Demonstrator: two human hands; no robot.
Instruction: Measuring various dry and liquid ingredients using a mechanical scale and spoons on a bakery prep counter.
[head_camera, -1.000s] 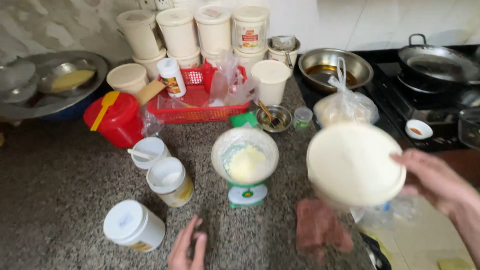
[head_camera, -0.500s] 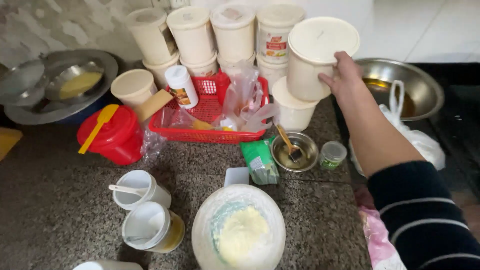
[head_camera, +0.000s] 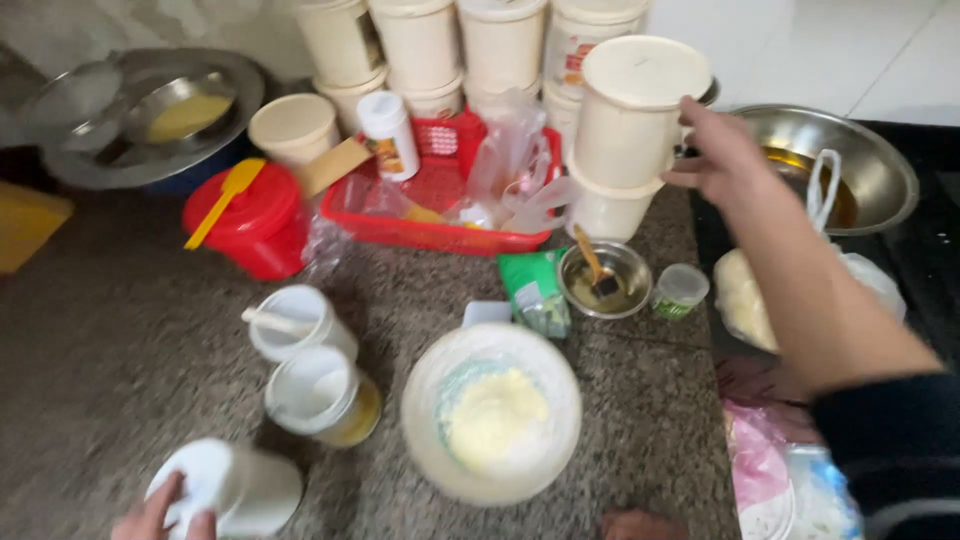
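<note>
Left hand (head_camera: 160, 510): at the bottom-left edge, fingers resting on the lid of a white lidded jar (head_camera: 228, 487) lying on the counter (head_camera: 120, 330); I can't tell whether they grip it or merely touch it.
Open jars (head_camera: 310, 375): two, just right of that jar, one with a white stick across its mouth.
Red tub (head_camera: 250, 215): behind them, a yellow spatula across its lid.
Mixing bowl (head_camera: 492, 412): centre, near me, pale yellow mass inside; no hand on it.
Red basket (head_camera: 440, 200): behind, holding plastic bags and a small bottle.
Cream tub (head_camera: 640, 115): lid on, sitting atop a second tub, right of the basket.
Right hand (head_camera: 715, 150): arm stretched forward, dark sleeve near me, fingers loosely open and touching the cream tub's right side, not wrapped round it.
Progress, my read: stacking looks finished; bowl contents unattended.
Steel pan (head_camera: 860, 165): far right, brownish liquid inside.
</note>
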